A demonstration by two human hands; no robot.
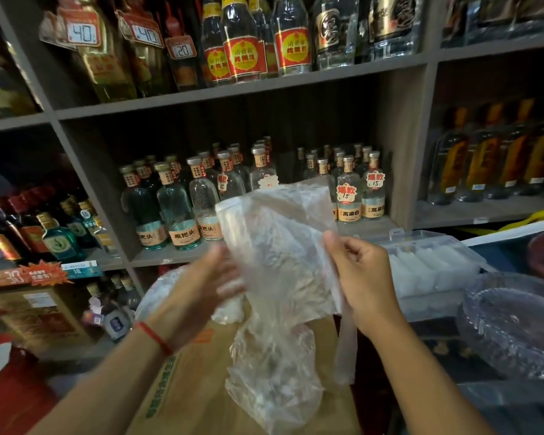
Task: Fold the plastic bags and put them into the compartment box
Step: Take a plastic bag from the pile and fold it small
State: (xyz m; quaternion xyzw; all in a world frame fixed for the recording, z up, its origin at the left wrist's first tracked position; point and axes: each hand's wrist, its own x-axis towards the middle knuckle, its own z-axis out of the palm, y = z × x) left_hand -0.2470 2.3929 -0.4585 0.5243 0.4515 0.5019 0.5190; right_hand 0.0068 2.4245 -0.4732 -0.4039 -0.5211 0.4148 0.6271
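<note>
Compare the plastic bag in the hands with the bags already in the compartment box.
The plastic bag is spread open and crumpled, hanging in the air; the bags in the compartment box look folded into compact pieces. The held bag is pinched by the right hand with the blurred left hand against it; the boxed bags lie untouched, side by side. The held bag looks much larger. Both are thin, pale, see-through plastic.

plastic bag point(274, 262): clear, crumpled, hanging | compartment box point(434, 265): open, right
</note>
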